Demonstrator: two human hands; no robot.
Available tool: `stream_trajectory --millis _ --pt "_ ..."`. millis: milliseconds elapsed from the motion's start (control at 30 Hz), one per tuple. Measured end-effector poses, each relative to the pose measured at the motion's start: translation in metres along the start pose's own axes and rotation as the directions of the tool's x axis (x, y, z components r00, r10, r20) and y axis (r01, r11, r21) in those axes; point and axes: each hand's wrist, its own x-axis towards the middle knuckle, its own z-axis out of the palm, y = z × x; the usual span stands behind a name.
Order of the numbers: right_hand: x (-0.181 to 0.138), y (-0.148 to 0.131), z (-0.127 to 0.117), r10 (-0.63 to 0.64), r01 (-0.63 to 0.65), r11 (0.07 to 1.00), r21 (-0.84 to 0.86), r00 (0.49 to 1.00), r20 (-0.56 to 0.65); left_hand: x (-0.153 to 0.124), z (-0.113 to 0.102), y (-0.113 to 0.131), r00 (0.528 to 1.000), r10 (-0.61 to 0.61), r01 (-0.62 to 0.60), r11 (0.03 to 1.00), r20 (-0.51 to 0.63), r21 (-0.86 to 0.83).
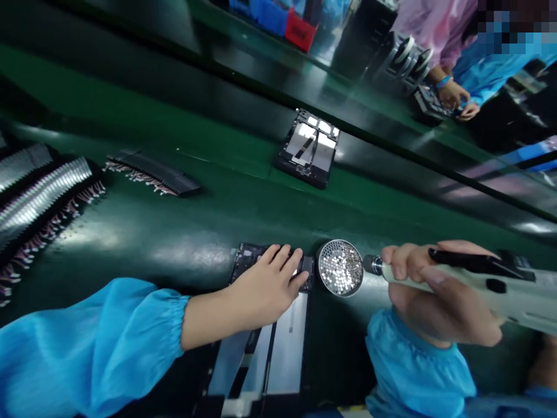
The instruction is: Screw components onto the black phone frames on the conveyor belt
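Observation:
My left hand [265, 287] lies with its fingers stretched over the upper end of an opened tablet [285, 342], whose pale batteries and dark ribbon cables show. In my right hand [439, 290] is a light-coloured electric screwdriver [513, 296] with a black lever, my fingers wrapped round its body. Its tip [372, 265] points left, at the right rim of a round metal dish [321, 276] of small shiny screws; whether it touches the dish I cannot tell. The dish sits just right of the tablet's upper end.
Another opened tablet [311, 148] lies farther back on the green bench [195, 223]. Rows of dark parts with thin wires [47, 203] stand at the left, a shorter row [152, 171] beside them. Across the line, a co-worker's hands [455, 96] handle a device; blue and red bins [300, 32] stand behind.

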Motion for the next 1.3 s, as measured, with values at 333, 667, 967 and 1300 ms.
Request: stream_trajectory --millis 333,667,967,1300 --pt "0.018 0.006 -0.013 0.004 0.020 0.990 0.138 0.985 -0.173 -0.001 -0.010 -0.008 1.000 0.003 -0.004 0.998 0.004 0.062" --pt "0.015 0.031 -0.021 0.067 -0.093 0.962 0.257 0.992 0.111 -0.003 -0.005 -0.011 1.000 0.010 -0.010 1.000 -0.019 0.026" --pt "-0.009 0.034 0.002 0.141 -0.225 0.939 0.262 0.942 0.303 -0.004 0.007 -0.006 0.980 -0.047 0.039 0.998 -0.191 -0.047" --pt "-0.036 0.008 0.036 0.224 -0.257 0.966 0.033 0.895 0.386 0.000 0.011 -0.002 0.963 -0.078 0.060 0.995 -0.258 -0.077"
